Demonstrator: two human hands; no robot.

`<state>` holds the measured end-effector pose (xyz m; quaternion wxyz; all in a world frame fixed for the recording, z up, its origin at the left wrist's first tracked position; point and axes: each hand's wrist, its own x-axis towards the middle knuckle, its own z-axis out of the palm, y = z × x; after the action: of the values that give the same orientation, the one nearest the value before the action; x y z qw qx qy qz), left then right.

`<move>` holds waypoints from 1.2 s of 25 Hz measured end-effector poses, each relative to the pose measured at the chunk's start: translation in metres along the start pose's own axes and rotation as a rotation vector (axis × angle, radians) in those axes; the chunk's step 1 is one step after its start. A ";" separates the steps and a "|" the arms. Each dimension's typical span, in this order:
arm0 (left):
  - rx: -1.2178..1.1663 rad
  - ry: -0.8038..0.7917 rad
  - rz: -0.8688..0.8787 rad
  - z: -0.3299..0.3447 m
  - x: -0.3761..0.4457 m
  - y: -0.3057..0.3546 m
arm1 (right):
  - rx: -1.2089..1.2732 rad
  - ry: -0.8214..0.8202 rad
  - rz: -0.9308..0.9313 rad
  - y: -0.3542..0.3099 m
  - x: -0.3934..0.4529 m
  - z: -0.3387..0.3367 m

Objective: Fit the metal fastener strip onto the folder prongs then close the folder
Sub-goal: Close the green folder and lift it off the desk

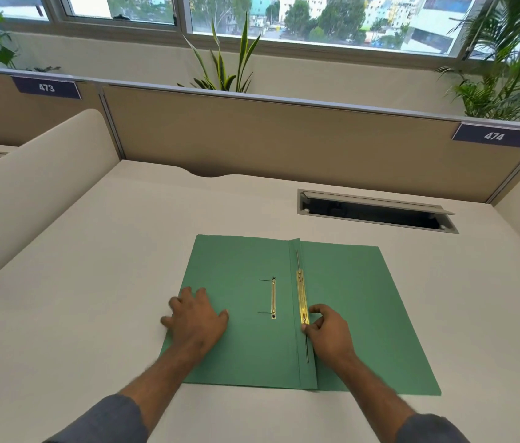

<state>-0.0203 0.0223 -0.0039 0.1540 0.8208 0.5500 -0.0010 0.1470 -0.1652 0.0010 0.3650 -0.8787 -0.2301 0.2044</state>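
Desk (92, 282): pale surface, backed by a tan partition (284, 139) bearing number plates 473 and 474. An open cable hatch (373, 212) sits in the desk beyond the folder.

Folder (364, 314): green, lying open and flat near the front edge of the desk, spine fold running away from the person.

Left hand (198, 318): palm down, fingers spread, resting flat across the left edge of the left flap.

Right hand (329, 330): curled, thumb and forefinger pinching the near end of the brass strip.

Brass strip (301, 298): lies lengthwise along the spine fold, over thin metal prongs (307, 350) that extend past both its ends.

Second brass piece (273, 298): narrower, lies on the left flap, just beside the spine, apart from both hands.
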 end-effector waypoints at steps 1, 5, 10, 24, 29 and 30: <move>-0.010 -0.018 -0.084 -0.003 0.000 -0.002 | 0.008 0.003 -0.001 0.000 0.000 0.001; -0.182 -0.075 -0.280 -0.019 0.017 -0.018 | 0.035 0.035 -0.011 0.003 -0.003 0.005; -0.524 -0.141 -0.194 -0.057 0.051 -0.047 | 0.072 0.014 -0.011 0.005 -0.003 0.006; -1.212 -0.522 0.420 -0.085 -0.031 0.083 | 0.285 0.209 0.131 -0.005 0.007 -0.032; -0.812 -0.557 0.528 -0.034 -0.054 0.099 | 0.663 0.194 0.032 -0.037 0.001 -0.124; -0.694 -0.541 0.559 -0.027 -0.055 0.099 | 0.690 0.123 0.034 -0.042 -0.001 -0.143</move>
<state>0.0432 -0.0550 0.0564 0.5479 0.8075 0.2183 0.0104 0.2107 -0.2172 0.1248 0.6503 -0.7178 -0.1102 0.2228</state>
